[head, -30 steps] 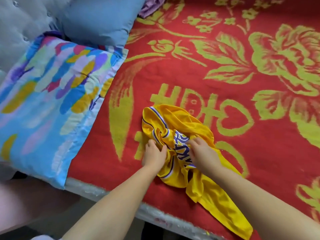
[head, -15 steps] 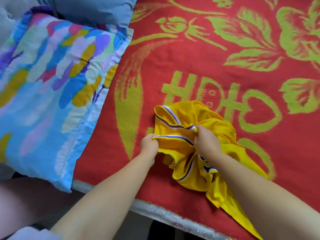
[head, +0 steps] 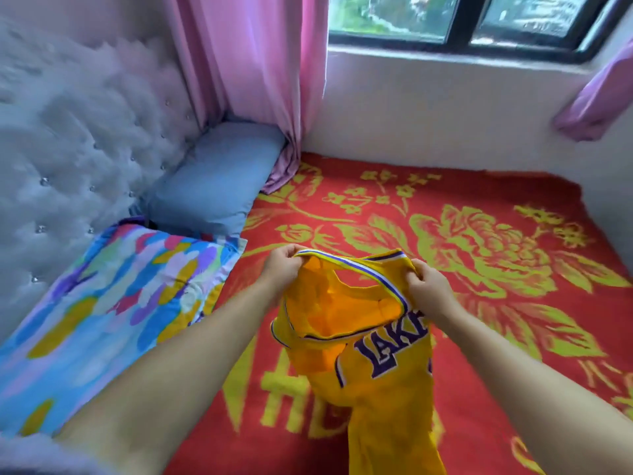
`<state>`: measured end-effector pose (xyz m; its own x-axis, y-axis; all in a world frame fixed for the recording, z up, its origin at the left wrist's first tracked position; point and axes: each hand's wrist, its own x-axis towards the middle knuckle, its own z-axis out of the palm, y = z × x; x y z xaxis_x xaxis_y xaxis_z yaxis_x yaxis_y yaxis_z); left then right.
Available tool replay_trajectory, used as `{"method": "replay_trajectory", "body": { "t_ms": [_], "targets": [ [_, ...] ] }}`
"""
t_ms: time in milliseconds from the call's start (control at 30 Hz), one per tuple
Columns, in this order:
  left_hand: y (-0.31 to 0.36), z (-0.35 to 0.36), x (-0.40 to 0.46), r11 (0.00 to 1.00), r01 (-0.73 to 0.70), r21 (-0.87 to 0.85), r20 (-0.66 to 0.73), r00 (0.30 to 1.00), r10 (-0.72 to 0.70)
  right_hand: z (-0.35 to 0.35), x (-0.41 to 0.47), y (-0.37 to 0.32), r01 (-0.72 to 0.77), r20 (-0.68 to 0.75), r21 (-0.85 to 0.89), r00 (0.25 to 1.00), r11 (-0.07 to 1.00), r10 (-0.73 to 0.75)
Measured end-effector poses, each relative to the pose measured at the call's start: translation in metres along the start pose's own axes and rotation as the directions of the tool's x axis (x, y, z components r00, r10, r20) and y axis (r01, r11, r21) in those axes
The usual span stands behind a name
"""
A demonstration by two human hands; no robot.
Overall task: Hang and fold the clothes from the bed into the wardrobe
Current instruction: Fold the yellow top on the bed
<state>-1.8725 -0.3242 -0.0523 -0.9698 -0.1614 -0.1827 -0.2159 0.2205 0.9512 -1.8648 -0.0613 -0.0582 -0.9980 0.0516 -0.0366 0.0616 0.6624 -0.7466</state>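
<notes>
Up, yellow jersey [head: 363, 341] reading "LAKE", both hands' grip at collar

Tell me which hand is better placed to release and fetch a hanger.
Probably the right hand: left hand pinches the yellow jersey at its topmost strap, so the jersey could hang from it.

The jersey [head: 376, 354] is yellow with purple letters outlined in white and a purple-and-white trim on its edges. The bed cover [head: 479, 269] is red with a yellow-green pattern of flowers and leaves. One pillow [head: 212, 186] is plain blue; the other pillow [head: 102, 303] has blue, yellow, pink and purple strokes. The curtain [head: 253, 70] is pink, and the headboard [head: 68, 132] is pale grey.
</notes>
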Motion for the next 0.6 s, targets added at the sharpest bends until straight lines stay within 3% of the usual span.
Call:
{"method": "replay_trajectory", "body": {
  "t_ms": [167, 300, 400, 500, 533, 600],
  "targets": [
    [0.109, 0.003, -0.022, 0.970, -0.242, 0.008, 0.043, 0.969, 0.241, -0.086, -0.013, -0.053, 0.105, -0.050, 0.001, 0.993, 0.994, -0.105],
    [0.185, 0.009, -0.037, 0.921, -0.389, -0.018, 0.031, 0.921, 0.389, -0.150, -0.032, -0.091, 0.222, -0.083, 0.148, 0.974, 0.964, -0.211],
    [0.230, 0.016, -0.052, 0.891, -0.444, -0.097, 0.109, 0.885, 0.453, -0.188, -0.051, -0.112, 0.248, 0.047, 0.267, 0.962, 0.931, -0.269],
    [0.265, 0.024, -0.068, 0.870, -0.487, -0.077, 0.143, 0.858, 0.493, -0.206, -0.063, -0.128, 0.121, 0.306, 0.347, 0.923, 0.930, -0.235],
    [0.274, 0.027, -0.073, 0.858, -0.510, -0.056, 0.161, 0.844, 0.512, -0.207, -0.062, -0.131, 0.093, 0.337, 0.308, 0.920, 0.947, -0.200],
    [0.286, 0.033, -0.080, 0.835, -0.550, -0.025, 0.243, 0.807, 0.539, -0.208, -0.059, -0.136, 0.106, 0.235, 0.145, 0.962, 0.984, -0.138]
  ]
}}
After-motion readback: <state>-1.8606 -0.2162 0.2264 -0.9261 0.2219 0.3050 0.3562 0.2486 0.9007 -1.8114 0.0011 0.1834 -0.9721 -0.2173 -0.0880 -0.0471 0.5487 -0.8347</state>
